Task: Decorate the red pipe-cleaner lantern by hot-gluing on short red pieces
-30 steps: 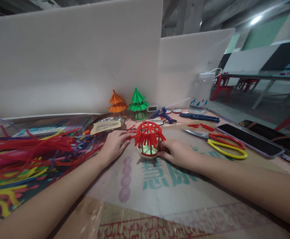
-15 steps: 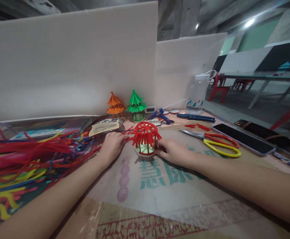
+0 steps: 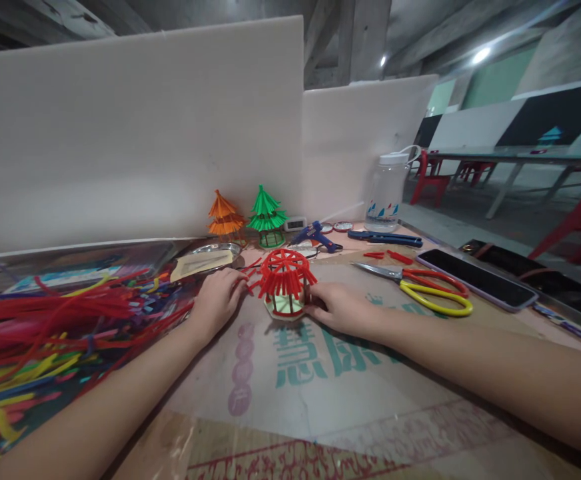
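Note:
A small pavilion model [image 3: 286, 285], with a ring-shaped roof of red fuzzy pipe-cleaner pieces and brown posts on a pale base, stands on the covered table. My right hand [image 3: 338, 307] grips its right side, thumb and fingers closed at a post near the base. Left of the model, my left hand [image 3: 220, 293] rests low with fingers curled together by several short red pipe-cleaner pieces [image 3: 253, 283]. Its fingertips are partly hidden, so what they pinch is unclear. Behind the model stand an orange pavilion [image 3: 225, 219] and a green pavilion [image 3: 267, 217].
Loose colored pipe cleaners [image 3: 70, 313] pile up at left. A metal dish [image 3: 220, 255] and a blue glue gun [image 3: 313, 235] lie farther back. To the right are scissors [image 3: 435, 293], blue pliers [image 3: 385, 238], a phone [image 3: 475, 277] and a water bottle [image 3: 384, 193].
The camera view has turned slightly, so everything sits a little farther left and mostly lower. My hands and the red pavilion keep about the same places on the table.

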`<control>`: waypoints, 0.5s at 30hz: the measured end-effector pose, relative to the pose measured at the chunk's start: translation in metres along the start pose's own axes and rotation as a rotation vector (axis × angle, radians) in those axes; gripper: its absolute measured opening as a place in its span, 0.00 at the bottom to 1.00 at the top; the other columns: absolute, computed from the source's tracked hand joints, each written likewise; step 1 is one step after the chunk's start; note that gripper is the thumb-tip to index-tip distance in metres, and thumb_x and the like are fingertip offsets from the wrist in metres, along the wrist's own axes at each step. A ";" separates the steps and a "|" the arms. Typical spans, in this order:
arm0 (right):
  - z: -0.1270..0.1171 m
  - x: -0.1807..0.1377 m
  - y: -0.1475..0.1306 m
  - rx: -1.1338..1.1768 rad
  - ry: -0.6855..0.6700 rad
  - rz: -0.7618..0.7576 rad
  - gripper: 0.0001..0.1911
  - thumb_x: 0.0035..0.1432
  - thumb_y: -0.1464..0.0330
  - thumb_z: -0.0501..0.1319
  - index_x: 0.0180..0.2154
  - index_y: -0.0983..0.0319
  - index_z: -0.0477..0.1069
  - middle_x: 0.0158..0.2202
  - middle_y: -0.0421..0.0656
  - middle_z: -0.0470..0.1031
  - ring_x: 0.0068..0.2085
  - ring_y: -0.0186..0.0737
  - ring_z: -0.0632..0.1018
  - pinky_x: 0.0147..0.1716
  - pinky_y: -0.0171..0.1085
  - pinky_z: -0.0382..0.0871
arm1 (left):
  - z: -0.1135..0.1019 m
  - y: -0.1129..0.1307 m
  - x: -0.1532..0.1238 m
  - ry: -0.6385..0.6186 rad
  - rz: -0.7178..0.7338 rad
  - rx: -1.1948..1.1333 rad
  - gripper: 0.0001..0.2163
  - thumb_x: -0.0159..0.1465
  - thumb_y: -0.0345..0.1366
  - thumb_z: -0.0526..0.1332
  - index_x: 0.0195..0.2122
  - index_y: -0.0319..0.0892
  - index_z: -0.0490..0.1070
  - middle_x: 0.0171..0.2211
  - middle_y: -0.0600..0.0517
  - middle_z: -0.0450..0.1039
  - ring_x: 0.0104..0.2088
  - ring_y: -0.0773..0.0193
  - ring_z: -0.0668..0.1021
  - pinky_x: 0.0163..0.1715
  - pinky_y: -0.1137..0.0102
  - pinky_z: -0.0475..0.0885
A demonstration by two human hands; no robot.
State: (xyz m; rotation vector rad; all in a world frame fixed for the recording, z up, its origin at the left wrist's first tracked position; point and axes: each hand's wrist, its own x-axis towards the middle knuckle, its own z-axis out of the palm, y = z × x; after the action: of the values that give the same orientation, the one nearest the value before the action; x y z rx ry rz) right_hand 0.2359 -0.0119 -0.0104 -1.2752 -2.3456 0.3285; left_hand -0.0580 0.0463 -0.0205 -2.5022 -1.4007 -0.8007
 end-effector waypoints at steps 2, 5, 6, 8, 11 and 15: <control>0.001 0.000 0.001 0.001 -0.001 -0.007 0.06 0.62 0.67 0.63 0.38 0.63 0.76 0.33 0.46 0.80 0.31 0.39 0.74 0.29 0.34 0.56 | -0.004 0.003 0.000 0.007 -0.027 -0.019 0.14 0.71 0.40 0.52 0.41 0.42 0.76 0.42 0.43 0.80 0.43 0.49 0.79 0.45 0.57 0.72; 0.001 -0.001 0.001 0.006 0.001 -0.014 0.06 0.62 0.68 0.63 0.39 0.63 0.77 0.33 0.45 0.80 0.31 0.39 0.74 0.30 0.34 0.57 | -0.007 0.007 -0.003 0.050 -0.104 -0.098 0.14 0.70 0.40 0.53 0.50 0.42 0.74 0.43 0.44 0.81 0.42 0.52 0.80 0.44 0.60 0.73; 0.000 -0.001 0.001 0.009 0.001 -0.014 0.06 0.62 0.68 0.63 0.39 0.63 0.77 0.33 0.45 0.80 0.31 0.39 0.74 0.30 0.34 0.57 | -0.008 0.009 -0.004 0.063 -0.138 -0.137 0.15 0.69 0.39 0.53 0.54 0.42 0.72 0.42 0.45 0.81 0.41 0.53 0.81 0.43 0.61 0.73; -0.001 0.000 0.001 0.021 -0.001 -0.009 0.06 0.62 0.69 0.62 0.39 0.62 0.77 0.33 0.44 0.80 0.31 0.39 0.75 0.30 0.34 0.58 | -0.008 0.014 -0.007 0.064 -0.166 -0.216 0.17 0.69 0.36 0.52 0.55 0.42 0.71 0.41 0.47 0.81 0.39 0.56 0.81 0.41 0.64 0.74; -0.003 0.000 0.000 0.053 -0.023 -0.012 0.07 0.64 0.71 0.61 0.40 0.62 0.78 0.34 0.45 0.81 0.33 0.39 0.76 0.32 0.34 0.61 | -0.008 0.024 -0.011 0.006 -0.074 -0.300 0.15 0.68 0.35 0.50 0.46 0.42 0.76 0.42 0.46 0.80 0.43 0.56 0.81 0.45 0.63 0.75; -0.003 -0.001 0.001 0.038 -0.053 -0.066 0.09 0.66 0.70 0.59 0.39 0.63 0.79 0.36 0.46 0.82 0.35 0.41 0.78 0.36 0.35 0.64 | -0.007 0.038 -0.014 -0.048 0.041 -0.368 0.15 0.68 0.38 0.52 0.45 0.41 0.78 0.46 0.43 0.79 0.48 0.53 0.79 0.51 0.60 0.74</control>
State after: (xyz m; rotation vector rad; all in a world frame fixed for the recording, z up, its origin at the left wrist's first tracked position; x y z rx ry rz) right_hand 0.2378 -0.0122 -0.0085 -1.1826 -2.4079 0.3891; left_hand -0.0350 0.0125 -0.0178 -2.8261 -1.3117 -1.0833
